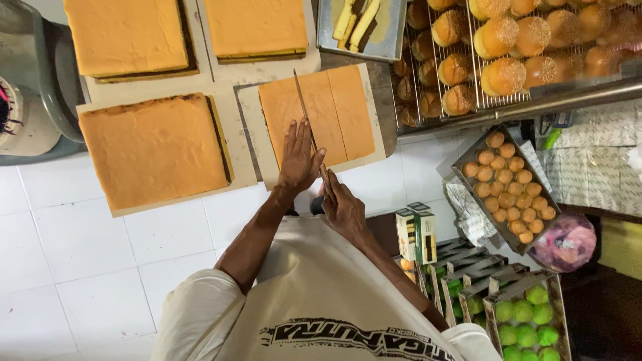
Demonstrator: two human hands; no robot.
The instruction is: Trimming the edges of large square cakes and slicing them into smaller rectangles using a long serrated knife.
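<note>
Currently: left hand (pixel 298 160) flat, fingers spread, pressing orange cake slab (pixel 317 115) on board; right hand (pixel 342 208) clamped on knife (pixel 304 110) handle, blade running toward 12 o'clock through slab. Risk (judgement): blade passes close to left fingers, slip cuts them; wandering blade gives uneven strips. Containers: tray (pixel 468 167) at 3 o'clock w/ small round golden cakes; box (pixel 491 307) at 5 o'clock w/ green balls; pan (pixel 394 40) at 12 w/ trimmings.
</note>
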